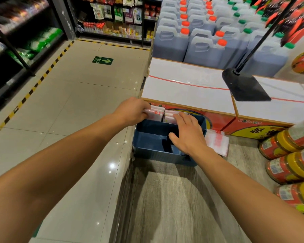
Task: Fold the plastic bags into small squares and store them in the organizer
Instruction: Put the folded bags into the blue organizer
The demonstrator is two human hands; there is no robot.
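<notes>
Behind organizer, cartons crowd; left hand pinches folded bags, right hand loose.

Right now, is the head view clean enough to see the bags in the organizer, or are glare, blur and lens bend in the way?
Head view: folded bags in the blue organizer are sharp enough, though both hands partly cover them; glare spots sit only on the floor tiles; upper-left shelves are smeared; wide-angle bend curves the edges; compartments nearest the camera are in shadow.
</notes>
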